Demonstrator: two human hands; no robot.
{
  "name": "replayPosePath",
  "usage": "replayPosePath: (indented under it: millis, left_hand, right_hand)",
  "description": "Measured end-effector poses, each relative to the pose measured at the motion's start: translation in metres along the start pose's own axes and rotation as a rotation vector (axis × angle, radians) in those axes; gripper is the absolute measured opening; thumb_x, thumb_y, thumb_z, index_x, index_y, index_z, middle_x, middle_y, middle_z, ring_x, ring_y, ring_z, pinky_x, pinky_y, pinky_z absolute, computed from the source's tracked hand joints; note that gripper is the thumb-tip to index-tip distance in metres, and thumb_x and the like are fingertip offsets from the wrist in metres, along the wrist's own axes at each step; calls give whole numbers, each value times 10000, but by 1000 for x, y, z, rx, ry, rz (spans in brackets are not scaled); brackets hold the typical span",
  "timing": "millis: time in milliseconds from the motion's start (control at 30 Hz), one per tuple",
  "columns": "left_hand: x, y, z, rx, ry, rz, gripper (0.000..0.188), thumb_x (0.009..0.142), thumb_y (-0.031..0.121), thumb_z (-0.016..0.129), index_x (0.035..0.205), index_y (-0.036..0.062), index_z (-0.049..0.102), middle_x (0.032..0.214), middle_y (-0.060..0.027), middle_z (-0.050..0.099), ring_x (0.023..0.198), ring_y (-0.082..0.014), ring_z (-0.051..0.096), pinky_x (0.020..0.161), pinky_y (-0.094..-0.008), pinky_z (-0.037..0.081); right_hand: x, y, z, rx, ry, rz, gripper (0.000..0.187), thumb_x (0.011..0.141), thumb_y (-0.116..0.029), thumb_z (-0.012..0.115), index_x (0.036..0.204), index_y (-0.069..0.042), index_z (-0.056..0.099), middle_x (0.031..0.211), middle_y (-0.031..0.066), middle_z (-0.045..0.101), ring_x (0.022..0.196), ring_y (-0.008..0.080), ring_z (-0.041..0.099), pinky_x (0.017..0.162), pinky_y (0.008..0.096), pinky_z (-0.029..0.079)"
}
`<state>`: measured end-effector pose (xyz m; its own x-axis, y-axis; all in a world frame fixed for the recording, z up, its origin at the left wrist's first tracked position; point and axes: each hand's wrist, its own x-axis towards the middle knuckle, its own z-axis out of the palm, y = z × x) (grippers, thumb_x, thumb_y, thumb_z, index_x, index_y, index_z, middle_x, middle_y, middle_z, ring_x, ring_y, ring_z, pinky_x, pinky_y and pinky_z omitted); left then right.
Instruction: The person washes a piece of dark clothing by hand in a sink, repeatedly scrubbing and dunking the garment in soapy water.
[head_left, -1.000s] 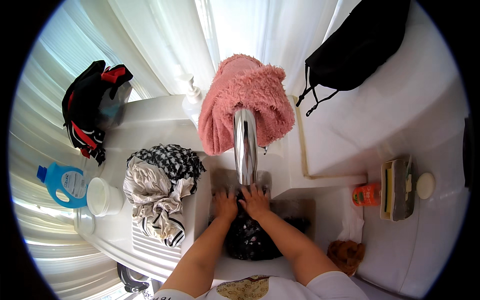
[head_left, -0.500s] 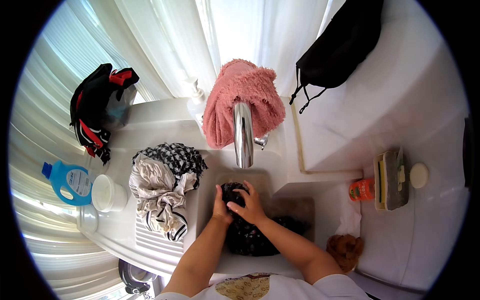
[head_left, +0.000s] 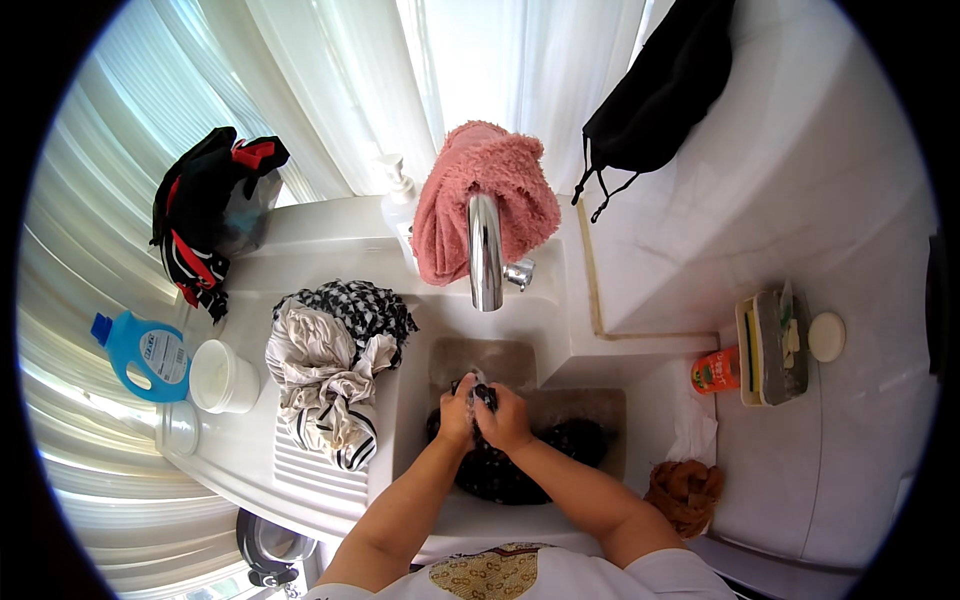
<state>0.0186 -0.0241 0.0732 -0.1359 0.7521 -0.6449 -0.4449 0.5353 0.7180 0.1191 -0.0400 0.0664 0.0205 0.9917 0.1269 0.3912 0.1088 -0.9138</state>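
Now both hands close on the black cloth

Half a second ago my left hand (head_left: pixel 458 415) and right hand (head_left: pixel 508 420) were cupped apart around a raised part of the black cloth (head_left: pixel 500 475); now they have come together and gathered part of it into a tight bunch. A second ago they lay spread out under the tap (head_left: pixel 484 260); they now work nearer to me, clear of its mouth. I judge this to be a squeeze or rub of one portion, so the handling seems under way rather than finished.

Both hands are nearly closed, fingers curled, knuckles almost meeting. Dark fabric shows between them, with some pale specks on it that I can't tell as suds or wet shine. How firmly each one grips, I can't tell.

Most of the black cloth lies heaped in the sink (head_left: pixel 645 395), just below my hands and to their right. The white cloth (head_left: pixel 310 345) and checked cloth (head_left: pixel 380 310) sit piled to the left, untouched.
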Motion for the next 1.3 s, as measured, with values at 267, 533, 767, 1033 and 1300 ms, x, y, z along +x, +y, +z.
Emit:
replayPosePath:
  millis: [267,533,767,1033,1300]
  left_hand:
    - [40,-24,-22,1607,172,816,530,867,322,549,1357,175,409,1361,-180,404,1198,-370,432,940,-516,390]
    - [76,-44,-26,1808,-111,275,523,829,259,563,1328,162,439,1390,-171,368,1253,-372,363,1058,-524,237]
    - [82,-44,-24,140,98,76,444,817,459,594,1047,80,614,1064,-109,621,1007,-304,570,901,-445,446]
    - [29,-13,-32,-507,-334,-343,435,864,491,540,1020,93,622,993,-97,641,928,-265,609,842,-413,488]
    - [-2,10,-20,-431,-402,-312,561,807,622,553,947,81,593,872,-74,628,799,-215,622,707,-373,528]
  right_hand:
    - [40,78,-7,-601,-183,33,533,828,-420,607,1276,-156,488,1371,152,385,1208,357,406,937,493,374]
    - [27,73,4,-850,-555,169,619,819,-468,594,1359,-239,398,1434,108,312,1332,342,265,1033,565,242]
    - [42,73,12,14,-174,691,415,678,-163,699,1063,-45,596,970,97,606,812,227,591,704,359,474]
    - [12,-7,7,-54,-108,-83,361,679,-141,686,980,42,612,1091,169,567,971,223,550,841,329,434]
    - [-28,-35,6,-19,111,-276,284,698,-170,698,886,-12,555,1087,156,563,992,365,522,913,433,385]
